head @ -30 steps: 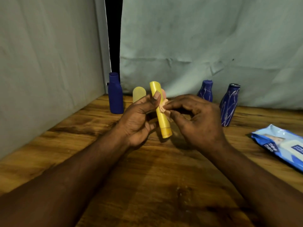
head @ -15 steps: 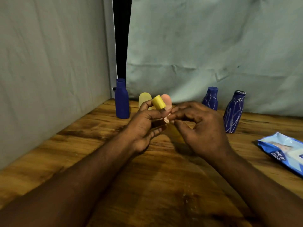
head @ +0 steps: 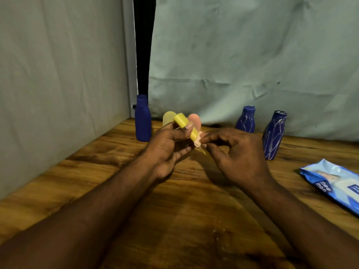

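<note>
My left hand (head: 167, 146) grips a slim yellow tube (head: 184, 125) above the wooden table (head: 194, 220), the tube tilted with its far end up and to the left. A small pale pink piece (head: 197, 140) sits at the tube's near end, and my right hand (head: 239, 154) pinches it between thumb and forefinger. Behind my hands stand a pale yellow rounded piece (head: 168, 117) and a pink rounded piece (head: 195, 121), partly hidden by my fingers.
A plain dark blue bottle (head: 143, 118) stands at the back left near the wall corner. Two blue bottles with white streaks (head: 246, 119) (head: 274, 135) stand at the back right. A blue wet-wipes pack (head: 336, 186) lies at the right edge. Cloth walls close the left and back.
The yellow tube went from nearly upright to tilted away, then swung so its far end points up-left. My right hand keeps pinching the pink piece at its near end.
</note>
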